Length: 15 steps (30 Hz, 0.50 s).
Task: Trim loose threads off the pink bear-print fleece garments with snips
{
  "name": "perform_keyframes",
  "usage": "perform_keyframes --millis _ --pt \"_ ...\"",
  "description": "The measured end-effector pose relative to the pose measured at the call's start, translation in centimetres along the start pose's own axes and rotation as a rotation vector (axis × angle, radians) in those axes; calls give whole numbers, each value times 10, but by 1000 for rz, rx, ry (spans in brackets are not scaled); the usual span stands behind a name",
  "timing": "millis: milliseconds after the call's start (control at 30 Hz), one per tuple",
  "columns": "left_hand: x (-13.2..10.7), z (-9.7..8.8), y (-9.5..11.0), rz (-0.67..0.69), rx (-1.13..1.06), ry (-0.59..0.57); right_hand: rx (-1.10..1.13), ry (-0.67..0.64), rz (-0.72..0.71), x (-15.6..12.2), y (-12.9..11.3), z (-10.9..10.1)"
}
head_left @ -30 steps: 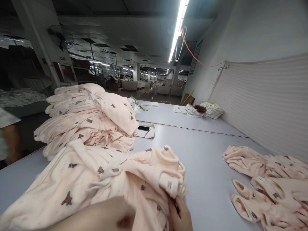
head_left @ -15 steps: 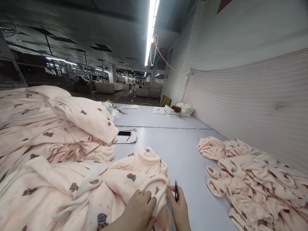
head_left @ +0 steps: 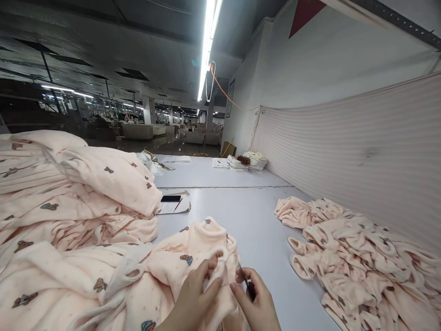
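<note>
A pale pink fleece garment with small bear prints lies bunched on the white table in front of me. My left hand pinches a fold of its edge near the collar, fingers closed on the cloth. Beside it, my right hand grips small dark thread snips, their tip touching the pinched edge.
A tall stack of the same pink garments fills the left side. A loose heap of pink pieces lies at the right along a striped cloth wall. A phone on papers sits mid-table. Folded white stacks stand at the far end.
The view has swung right and down. My left hand has come onto the garment's edge and pinched it, and my right hand has brought the snips against the cloth.
</note>
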State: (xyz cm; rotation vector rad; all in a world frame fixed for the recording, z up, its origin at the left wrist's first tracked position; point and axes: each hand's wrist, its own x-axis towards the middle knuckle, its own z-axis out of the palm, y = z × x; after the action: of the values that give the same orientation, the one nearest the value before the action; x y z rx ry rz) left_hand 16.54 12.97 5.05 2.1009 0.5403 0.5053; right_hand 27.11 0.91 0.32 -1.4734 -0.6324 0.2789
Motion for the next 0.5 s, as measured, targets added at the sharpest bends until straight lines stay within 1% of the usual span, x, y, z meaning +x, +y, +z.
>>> perform_keyframes --millis 67,167,267,367,433,500 --pt "-2 -1 -2 1 -8 7 -68 -28 -40 -2 2 -1" --pt "-7 -2 -3 38 -9 -7 -105 -50 -55 -4 2 6" --pt "-11 -5 0 68 -1 -32 -116 4 -73 -7 -1 16" --pt "-15 -9 2 86 35 -62 -105 56 -66 -10 -4 21" --pt "-18 -10 -2 143 105 -19 -82 41 -42 -12 -5 19" --pt "-21 -9 -9 258 206 57 -19 8 21 -14 -7 15"
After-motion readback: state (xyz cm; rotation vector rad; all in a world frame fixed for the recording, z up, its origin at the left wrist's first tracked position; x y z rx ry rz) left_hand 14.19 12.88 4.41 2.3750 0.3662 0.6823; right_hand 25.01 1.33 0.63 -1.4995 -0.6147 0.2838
